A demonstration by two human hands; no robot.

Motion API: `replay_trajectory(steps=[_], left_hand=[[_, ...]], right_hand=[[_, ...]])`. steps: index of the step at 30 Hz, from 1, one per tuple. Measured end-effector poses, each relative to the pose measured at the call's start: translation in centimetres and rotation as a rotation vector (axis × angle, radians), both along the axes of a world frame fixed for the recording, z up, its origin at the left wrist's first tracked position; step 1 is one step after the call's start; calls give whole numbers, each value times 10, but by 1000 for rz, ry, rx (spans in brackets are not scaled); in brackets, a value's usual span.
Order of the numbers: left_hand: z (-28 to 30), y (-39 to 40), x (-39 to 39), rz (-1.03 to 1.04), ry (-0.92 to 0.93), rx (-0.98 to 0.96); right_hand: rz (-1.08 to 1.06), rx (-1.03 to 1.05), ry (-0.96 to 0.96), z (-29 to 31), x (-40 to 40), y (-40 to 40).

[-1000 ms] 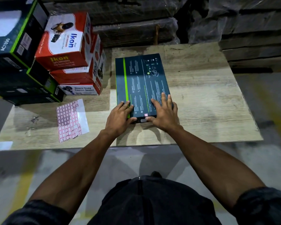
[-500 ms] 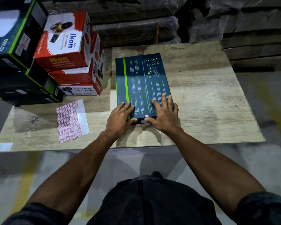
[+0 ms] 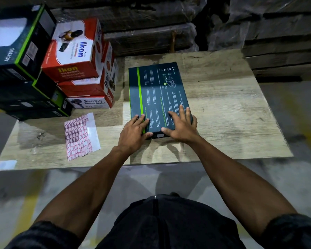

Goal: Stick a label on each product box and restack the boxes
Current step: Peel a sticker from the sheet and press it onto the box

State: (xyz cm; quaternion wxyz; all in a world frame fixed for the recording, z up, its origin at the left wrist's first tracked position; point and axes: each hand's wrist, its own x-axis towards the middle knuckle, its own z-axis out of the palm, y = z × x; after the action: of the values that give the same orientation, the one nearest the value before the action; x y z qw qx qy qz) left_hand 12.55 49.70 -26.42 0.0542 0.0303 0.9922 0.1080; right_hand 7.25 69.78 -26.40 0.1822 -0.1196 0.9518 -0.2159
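Both hands (image 3: 133, 131) (image 3: 182, 125) flat, fingers spread, pressing dark box (image 3: 156, 90) near end

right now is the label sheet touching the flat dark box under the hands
Apart. The head view shows the label sheet lying left of the flat dark box, with a strip of bare table between them.
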Motion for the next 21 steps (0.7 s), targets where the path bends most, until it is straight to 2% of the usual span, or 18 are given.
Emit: replay_trajectory(steps=[4,9,14,21], left_hand=[[-1,0,-1,3,3,-6],[-1,0,0,8,2,10],[-1,-1,-1,5,2,21],[1,-5,-3,-11,-6,67]], right_hand=[[-48,88,-29,1,0,-10],[-152,69,-58,7,1,-24],[-124,9,-114,7,-2,-18],[-186,7,-17,7,2,-25]])
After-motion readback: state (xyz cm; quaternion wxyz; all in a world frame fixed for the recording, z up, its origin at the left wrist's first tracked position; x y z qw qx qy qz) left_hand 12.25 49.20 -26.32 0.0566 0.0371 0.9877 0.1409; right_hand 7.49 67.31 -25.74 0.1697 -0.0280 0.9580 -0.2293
